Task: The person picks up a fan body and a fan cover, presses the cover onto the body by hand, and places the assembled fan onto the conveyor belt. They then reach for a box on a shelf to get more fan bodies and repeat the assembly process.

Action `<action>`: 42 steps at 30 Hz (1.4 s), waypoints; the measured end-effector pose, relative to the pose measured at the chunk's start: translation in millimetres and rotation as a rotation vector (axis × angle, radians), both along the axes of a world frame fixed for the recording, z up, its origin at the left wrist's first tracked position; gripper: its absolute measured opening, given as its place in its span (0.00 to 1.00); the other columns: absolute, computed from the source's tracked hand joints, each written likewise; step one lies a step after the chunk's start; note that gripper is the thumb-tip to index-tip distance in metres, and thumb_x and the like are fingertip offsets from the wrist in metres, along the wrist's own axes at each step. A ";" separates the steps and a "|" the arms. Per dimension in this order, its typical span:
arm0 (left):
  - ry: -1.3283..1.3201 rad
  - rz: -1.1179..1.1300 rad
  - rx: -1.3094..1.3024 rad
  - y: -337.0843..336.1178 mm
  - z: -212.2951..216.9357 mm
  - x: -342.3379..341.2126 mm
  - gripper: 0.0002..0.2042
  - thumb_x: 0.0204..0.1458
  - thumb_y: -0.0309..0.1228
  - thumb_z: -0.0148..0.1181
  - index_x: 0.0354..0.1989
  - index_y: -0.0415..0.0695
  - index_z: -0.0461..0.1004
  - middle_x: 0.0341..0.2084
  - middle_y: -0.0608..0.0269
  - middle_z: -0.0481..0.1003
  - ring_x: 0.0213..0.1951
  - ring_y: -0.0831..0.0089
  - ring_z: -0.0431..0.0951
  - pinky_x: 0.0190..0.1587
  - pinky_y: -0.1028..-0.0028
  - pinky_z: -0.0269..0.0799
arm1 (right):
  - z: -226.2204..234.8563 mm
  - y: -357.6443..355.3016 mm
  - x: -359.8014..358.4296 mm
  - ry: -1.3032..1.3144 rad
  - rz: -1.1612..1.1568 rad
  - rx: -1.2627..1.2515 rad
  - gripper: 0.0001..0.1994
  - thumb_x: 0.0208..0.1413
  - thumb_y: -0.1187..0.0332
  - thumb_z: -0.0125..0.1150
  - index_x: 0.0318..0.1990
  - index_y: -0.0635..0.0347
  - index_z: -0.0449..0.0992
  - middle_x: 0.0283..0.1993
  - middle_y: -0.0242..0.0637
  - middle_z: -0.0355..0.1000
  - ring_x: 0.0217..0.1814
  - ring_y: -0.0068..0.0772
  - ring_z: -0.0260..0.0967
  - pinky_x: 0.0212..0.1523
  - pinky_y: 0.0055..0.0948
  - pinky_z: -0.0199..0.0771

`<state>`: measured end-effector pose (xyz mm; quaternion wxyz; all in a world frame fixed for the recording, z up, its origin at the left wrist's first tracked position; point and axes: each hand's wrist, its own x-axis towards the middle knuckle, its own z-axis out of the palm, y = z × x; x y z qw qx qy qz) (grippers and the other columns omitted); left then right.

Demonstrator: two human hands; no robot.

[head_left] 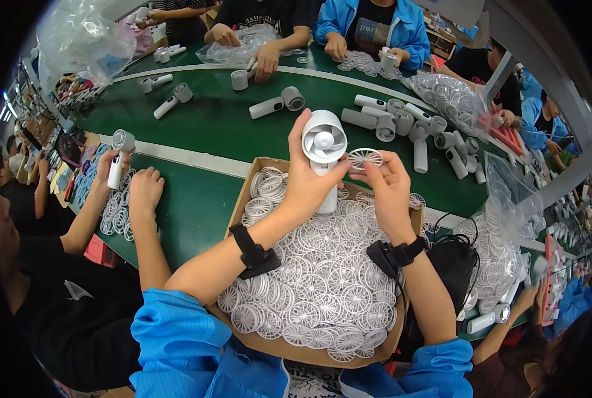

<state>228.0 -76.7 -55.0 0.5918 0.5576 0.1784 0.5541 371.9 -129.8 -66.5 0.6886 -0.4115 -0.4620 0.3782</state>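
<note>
Above the box [243, 199], we are gripping the fan [324, 142] with left fingers [300, 129] wrapped round it, right fingers [374, 174] pinching the grille [365, 158] just beside it.

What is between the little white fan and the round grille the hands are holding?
In the head view, only a thin gap: the right hand holds the round grille just beside the white fan, gripped by the left hand.

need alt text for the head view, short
Seen from above, the left hand holds a white handheld fan while the right hand brings a round white grille beside it, over a cardboard box of grilles. Other people work around the green table.
</note>
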 end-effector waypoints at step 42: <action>0.604 -0.088 0.038 -4.6 -4.3 -1.3 0.35 0.53 0.22 0.51 0.67 0.55 0.41 0.34 0.45 0.75 0.25 0.61 0.79 0.29 0.66 0.73 | 12.9 -6.0 -11.3 -1.181 -0.539 0.387 0.23 0.36 0.76 0.69 0.46 0.60 0.77 0.54 0.43 0.68 0.52 0.45 0.66 0.49 0.37 0.69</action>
